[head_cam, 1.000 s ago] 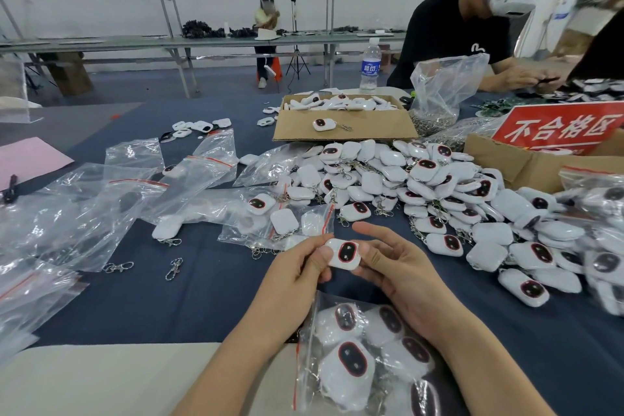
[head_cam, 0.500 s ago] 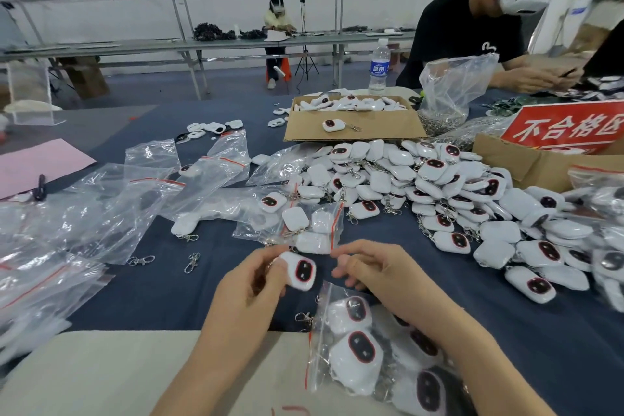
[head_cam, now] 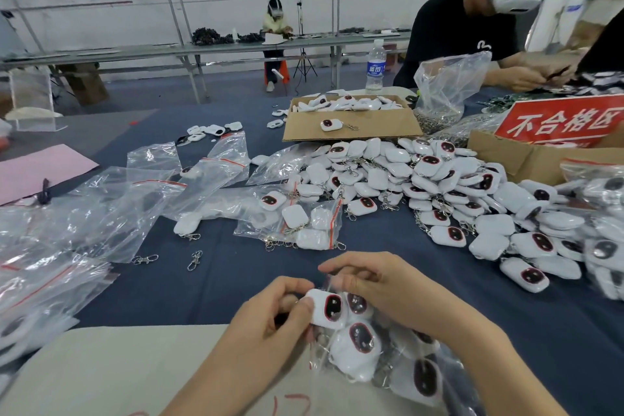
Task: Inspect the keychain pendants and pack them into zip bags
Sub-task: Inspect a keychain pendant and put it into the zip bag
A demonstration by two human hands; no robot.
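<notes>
My left hand (head_cam: 270, 317) pinches a white keychain pendant (head_cam: 326, 309) with a dark oval face, holding it at the mouth of a clear zip bag (head_cam: 381, 358). That bag lies at the near table edge and holds several pendants. My right hand (head_cam: 378, 284) grips the bag's upper lip with curled fingers. A big heap of loose pendants (head_cam: 439, 189) spreads across the middle and right of the dark blue tablecloth. Another partly filled zip bag (head_cam: 297, 223) lies just beyond my hands.
Empty zip bags (head_cam: 101, 209) cover the left side, with two loose metal clasps (head_cam: 169, 259) near them. A cardboard box (head_cam: 351, 125) of pendants sits behind the heap, a red-signed box (head_cam: 526, 159) at right. A person in black works opposite beside a water bottle (head_cam: 375, 67).
My left hand carried the pendant down and right from above the bag to its mouth. My right hand let go of the pendant and took hold of the bag's lip.
</notes>
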